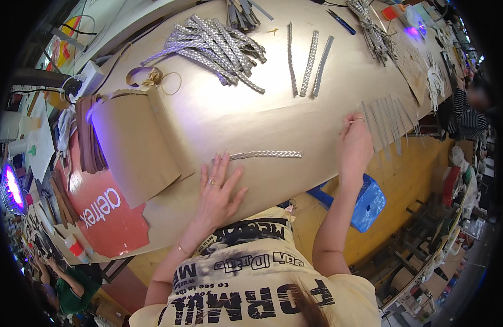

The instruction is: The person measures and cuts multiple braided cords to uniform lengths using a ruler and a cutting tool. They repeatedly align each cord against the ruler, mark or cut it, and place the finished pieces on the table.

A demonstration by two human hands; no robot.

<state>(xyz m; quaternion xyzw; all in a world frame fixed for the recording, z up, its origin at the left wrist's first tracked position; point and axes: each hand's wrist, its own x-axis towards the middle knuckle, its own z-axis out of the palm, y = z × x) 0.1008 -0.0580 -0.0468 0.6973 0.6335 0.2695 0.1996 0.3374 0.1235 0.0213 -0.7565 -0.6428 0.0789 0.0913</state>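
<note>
A short silver braided strap (270,155) lies sideways on the brown paper of the table. My left hand (217,191) rests flat, fingers spread, with its fingertips at the strap's left end. Farther right, my right hand (357,143) is closed in a pinch at the table's edge. Whatever sits between its fingertips is too small to make out. Just beyond it, several thin grey strips (392,120) lie side by side, their ends hanging over the edge. Three separate braids (309,64) lie in a row at the back. To their left is a heap of silver braided straps (208,46).
A folded brown sheet (132,147) stands at the left, beside brown strips (88,136) and a red sheet (112,218). Rubber bands (171,83) and a pen (341,22) lie farther back. A blue stool (371,204) is below the edge. People are at both sides.
</note>
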